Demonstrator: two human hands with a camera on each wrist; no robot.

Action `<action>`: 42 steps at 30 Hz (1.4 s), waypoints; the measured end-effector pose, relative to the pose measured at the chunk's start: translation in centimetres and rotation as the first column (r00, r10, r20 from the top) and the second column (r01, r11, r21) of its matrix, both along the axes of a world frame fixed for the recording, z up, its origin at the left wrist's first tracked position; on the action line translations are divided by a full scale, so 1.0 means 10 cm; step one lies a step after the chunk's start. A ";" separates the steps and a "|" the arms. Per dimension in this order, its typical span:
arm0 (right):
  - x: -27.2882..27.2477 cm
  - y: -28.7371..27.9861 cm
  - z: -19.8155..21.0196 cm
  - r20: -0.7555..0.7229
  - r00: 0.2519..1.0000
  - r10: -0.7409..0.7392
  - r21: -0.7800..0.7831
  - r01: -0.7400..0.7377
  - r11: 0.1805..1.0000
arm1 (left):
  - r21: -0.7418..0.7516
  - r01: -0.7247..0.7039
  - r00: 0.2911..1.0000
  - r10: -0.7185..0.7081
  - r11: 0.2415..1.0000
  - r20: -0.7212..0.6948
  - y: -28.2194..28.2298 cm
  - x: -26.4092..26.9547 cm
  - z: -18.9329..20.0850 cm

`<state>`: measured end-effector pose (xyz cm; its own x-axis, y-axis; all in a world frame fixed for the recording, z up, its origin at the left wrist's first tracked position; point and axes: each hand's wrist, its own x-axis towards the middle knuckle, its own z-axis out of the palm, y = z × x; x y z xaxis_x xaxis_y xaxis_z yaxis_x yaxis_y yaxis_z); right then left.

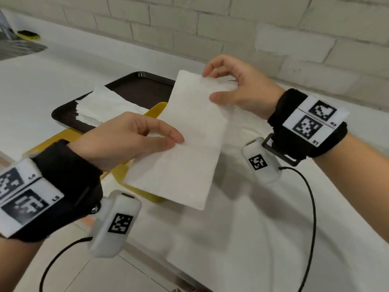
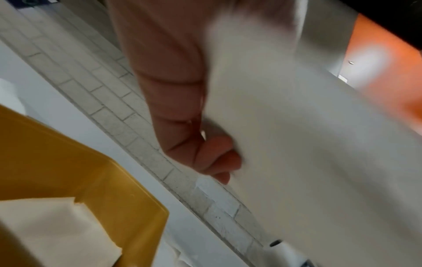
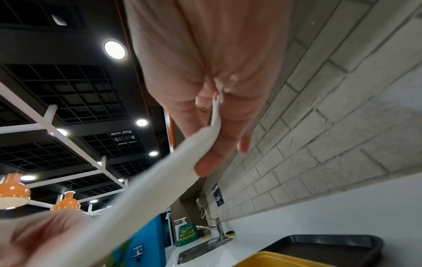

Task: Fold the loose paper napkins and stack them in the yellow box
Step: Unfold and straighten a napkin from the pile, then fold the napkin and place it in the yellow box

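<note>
A white paper napkin [image 1: 189, 140], folded to a long strip, is held in the air above the counter. My left hand [image 1: 134, 138] pinches its left edge near the middle crease. My right hand [image 1: 235, 85] pinches its far top corner between thumb and fingers. The yellow box [image 1: 156, 109] lies under the napkin, mostly hidden in the head view. In the left wrist view the yellow box [image 2: 75, 162] holds a folded napkin [image 2: 52, 229], and the held napkin [image 2: 297, 144] fills the right side. A stack of loose napkins [image 1: 101, 106] rests on the dark tray.
The dark brown tray [image 1: 139, 89] sits behind the box on the white counter [image 1: 252, 228]. A brick wall [image 1: 252, 32] runs along the back. A sink [image 1: 19, 47] with a yellow sponge [image 1: 28, 35] is at the far left. Cables hang from both wrist cameras.
</note>
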<state>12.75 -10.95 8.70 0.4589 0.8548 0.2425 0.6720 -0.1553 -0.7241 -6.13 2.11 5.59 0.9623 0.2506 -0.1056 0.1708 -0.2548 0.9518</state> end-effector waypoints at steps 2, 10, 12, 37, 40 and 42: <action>0.08 0.16 0.02 0.017 1.000 0.006 -0.056 -0.005 0.998 | -0.036 0.011 0.998 -0.013 0.999 -0.062 0.12 -0.01 0.05; 0.24 0.82 -0.32 0.122 0.990 -0.067 -0.222 0.093 0.971 | 0.533 -0.136 0.946 0.270 0.835 -0.181 0.57 0.21 -0.17; 0.24 0.96 -0.49 0.237 0.971 -0.020 -0.359 0.106 0.927 | 0.625 -0.031 0.922 0.264 0.780 -0.283 0.63 0.29 -0.26; 0.05 1.31 -0.86 0.435 0.748 0.502 -0.865 0.192 0.465 | 0.540 0.213 0.752 0.216 0.814 -0.622 0.52 0.42 -0.48; 0.05 1.38 -0.96 0.423 0.760 0.494 -0.882 0.219 0.418 | 0.568 0.269 0.724 0.226 0.778 -0.652 0.50 0.41 -0.49; 0.06 1.38 -1.01 0.460 0.751 0.473 -0.870 0.275 0.410 | 0.653 0.403 0.694 0.251 0.641 -0.674 0.45 0.41 -0.49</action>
<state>13.39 2.87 -1.42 0.4340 0.7568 -0.4888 0.8967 -0.3105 0.3155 -1.99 6.66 0.68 0.7062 0.4788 -0.5216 0.5836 -0.8107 0.0460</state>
